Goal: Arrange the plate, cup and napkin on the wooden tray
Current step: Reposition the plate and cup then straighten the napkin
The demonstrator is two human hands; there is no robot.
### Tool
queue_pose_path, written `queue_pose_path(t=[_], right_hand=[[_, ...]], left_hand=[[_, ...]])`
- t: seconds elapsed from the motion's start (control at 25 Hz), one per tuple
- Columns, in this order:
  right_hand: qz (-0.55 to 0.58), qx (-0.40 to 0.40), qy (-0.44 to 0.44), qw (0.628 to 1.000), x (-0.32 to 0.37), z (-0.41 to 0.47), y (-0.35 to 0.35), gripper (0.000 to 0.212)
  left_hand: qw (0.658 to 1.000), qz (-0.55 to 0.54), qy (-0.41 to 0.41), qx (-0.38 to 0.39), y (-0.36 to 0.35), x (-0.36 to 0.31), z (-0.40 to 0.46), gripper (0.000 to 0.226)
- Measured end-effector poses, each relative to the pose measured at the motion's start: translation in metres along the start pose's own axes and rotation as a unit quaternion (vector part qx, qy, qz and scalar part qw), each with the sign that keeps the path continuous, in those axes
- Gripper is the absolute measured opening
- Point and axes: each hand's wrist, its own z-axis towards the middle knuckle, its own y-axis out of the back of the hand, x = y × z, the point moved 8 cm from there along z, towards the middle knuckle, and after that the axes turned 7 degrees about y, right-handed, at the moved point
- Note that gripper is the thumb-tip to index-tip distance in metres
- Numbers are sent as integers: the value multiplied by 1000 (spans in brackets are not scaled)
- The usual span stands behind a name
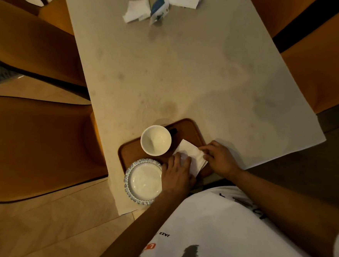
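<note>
A pale bench stands between orange seats on wood flooring. On the wooden tray, the napkin lies diagonally, long axis running far-left to near-right. Left hand fingers press flat on it; right hand fingers pinch its edge.

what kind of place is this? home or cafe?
Probably a cafe or canteen, not certain. A wooden tray with cup and plate sits on a long table between matching orange seats, with used napkins left at the far end.

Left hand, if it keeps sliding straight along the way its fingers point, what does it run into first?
The left hand lies flat on the white napkin, fingers pointing up and slightly right. Past the napkin's far edge, it would probably meet the cup or its dark handle; depth is hard to judge here.
</note>
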Motion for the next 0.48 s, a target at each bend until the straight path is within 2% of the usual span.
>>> queue_pose_path(t=[0.48], right_hand=[[-2, -47, -46, 998, -9, 0, 3, 16]], left_hand=[[1000, 7, 9, -6, -1, 2, -5, 72]])
